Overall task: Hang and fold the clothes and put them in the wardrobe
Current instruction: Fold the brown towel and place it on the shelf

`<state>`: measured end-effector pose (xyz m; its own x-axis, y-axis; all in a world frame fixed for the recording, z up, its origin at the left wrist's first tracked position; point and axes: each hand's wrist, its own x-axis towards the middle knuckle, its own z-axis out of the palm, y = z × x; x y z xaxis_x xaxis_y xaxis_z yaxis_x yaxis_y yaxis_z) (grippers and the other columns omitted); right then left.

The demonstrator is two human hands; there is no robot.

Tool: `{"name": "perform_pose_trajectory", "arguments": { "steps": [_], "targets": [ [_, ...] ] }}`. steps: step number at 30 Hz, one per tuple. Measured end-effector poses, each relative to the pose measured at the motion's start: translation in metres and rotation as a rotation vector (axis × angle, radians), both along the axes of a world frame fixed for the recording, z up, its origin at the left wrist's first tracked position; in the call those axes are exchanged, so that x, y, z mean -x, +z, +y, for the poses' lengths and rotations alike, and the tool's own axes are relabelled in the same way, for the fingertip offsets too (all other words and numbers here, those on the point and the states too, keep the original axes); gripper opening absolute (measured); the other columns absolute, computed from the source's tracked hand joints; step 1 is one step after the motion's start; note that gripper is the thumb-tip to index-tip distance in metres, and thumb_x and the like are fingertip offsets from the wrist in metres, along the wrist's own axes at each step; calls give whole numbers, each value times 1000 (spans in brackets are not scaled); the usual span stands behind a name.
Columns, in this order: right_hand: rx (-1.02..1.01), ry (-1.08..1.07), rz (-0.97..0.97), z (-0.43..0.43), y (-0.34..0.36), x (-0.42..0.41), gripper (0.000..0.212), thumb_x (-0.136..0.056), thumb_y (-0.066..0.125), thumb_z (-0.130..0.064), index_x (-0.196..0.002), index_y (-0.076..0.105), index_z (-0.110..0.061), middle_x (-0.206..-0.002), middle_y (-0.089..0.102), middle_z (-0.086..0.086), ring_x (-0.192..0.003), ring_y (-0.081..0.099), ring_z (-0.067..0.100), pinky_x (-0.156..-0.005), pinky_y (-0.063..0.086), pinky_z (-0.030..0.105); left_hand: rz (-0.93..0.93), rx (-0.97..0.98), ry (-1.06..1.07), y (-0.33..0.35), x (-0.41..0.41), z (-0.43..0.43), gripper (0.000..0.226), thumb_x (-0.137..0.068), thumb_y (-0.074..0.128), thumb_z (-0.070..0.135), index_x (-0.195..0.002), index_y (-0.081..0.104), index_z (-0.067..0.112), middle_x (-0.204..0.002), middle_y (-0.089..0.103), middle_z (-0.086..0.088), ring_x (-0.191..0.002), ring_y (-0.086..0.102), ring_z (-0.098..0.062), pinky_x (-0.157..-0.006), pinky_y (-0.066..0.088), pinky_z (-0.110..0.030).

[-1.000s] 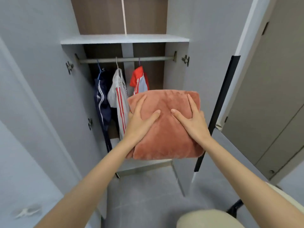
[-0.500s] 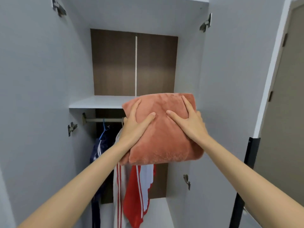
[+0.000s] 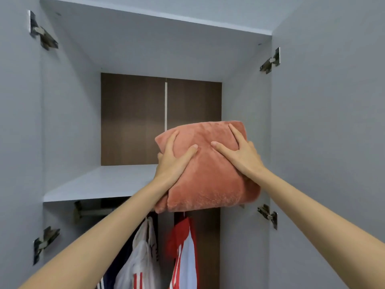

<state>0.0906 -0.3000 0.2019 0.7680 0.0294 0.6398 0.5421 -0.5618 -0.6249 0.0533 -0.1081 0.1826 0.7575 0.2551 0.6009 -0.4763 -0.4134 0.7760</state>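
A folded, fluffy salmon-pink garment (image 3: 210, 180) is held up in front of the wardrobe's upper shelf (image 3: 100, 184), at its right end. My left hand (image 3: 174, 161) grips the bundle's left edge, thumb and forefinger spread on top and other fingers round the side. My right hand (image 3: 241, 155) holds the right edge, thumb and a finger pressed into the top. The bundle's lower edge covers the shelf's front edge; I cannot tell if it touches the shelf.
Below the shelf a hanging rail (image 3: 91, 211) carries a white jacket with red stripes (image 3: 141, 259), a red and white top (image 3: 183, 247) and a dark garment. Both wardrobe doors (image 3: 333, 142) stand open at my sides. Brown back panel (image 3: 133, 119) behind the shelf.
The view has tilted up from the rail to the upper shelf. Both hands have raised the pink bundle from in front of the hanging clothes to shelf height, holds unchanged.
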Motion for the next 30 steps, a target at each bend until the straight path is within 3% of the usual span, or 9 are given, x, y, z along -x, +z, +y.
{"name": "perform_pose_trajectory", "arguments": {
  "steps": [5,11,16,22,24,27,30],
  "targets": [
    [13,-72,-6,21,18,-68,89,-64,53,-88,-141,18,-60,-143,42,12,-131,41,34,-108,30,49,46,20,-14,14,-74,21,73,-78,61,67,-137,19,63,-148,26,-12,-129,39,-34,-103,34,-46],
    [47,-135,28,28,15,-136,91,-63,50,-90,-143,21,-57,-145,44,8,-132,41,32,-110,32,50,123,2,-47,10,-146,31,72,-79,57,69,-138,15,63,-147,25,-15,-128,38,-36,-103,33,-46],
    [112,-209,88,30,5,-185,81,-73,42,-86,-145,24,-52,-146,44,10,-134,39,33,-109,31,47,208,-36,-20,1,-186,31,75,-82,52,69,-142,10,60,-148,26,-18,-129,40,-38,-106,31,-44],
    [220,-212,210,33,-8,-206,61,-92,35,-66,-146,34,-40,-153,32,11,-141,25,33,-112,25,48,346,-222,39,-5,-203,37,72,-86,41,71,-147,7,53,-151,23,-23,-131,40,-40,-107,31,-42],
    [272,-295,91,36,-5,-198,49,-94,41,-59,-138,47,-40,-153,29,8,-138,28,34,-110,27,50,355,-302,83,-3,-203,39,71,-88,38,70,-149,7,50,-153,17,-23,-134,34,-41,-108,29,-43],
    [349,-266,-245,47,-3,-176,24,-93,52,-39,-112,68,-38,-134,51,-4,-123,46,20,-96,36,39,258,-388,178,-6,-198,40,62,-93,36,63,-149,16,45,-154,5,-15,-137,18,-39,-108,26,-50],
    [420,-140,-349,59,-18,-157,26,-95,49,-35,-108,71,-31,-117,67,-12,-112,57,10,-91,42,29,135,-426,220,-15,-194,46,52,-97,35,53,-148,27,42,-146,13,-10,-133,20,-36,-105,31,-49]
  ]
}}
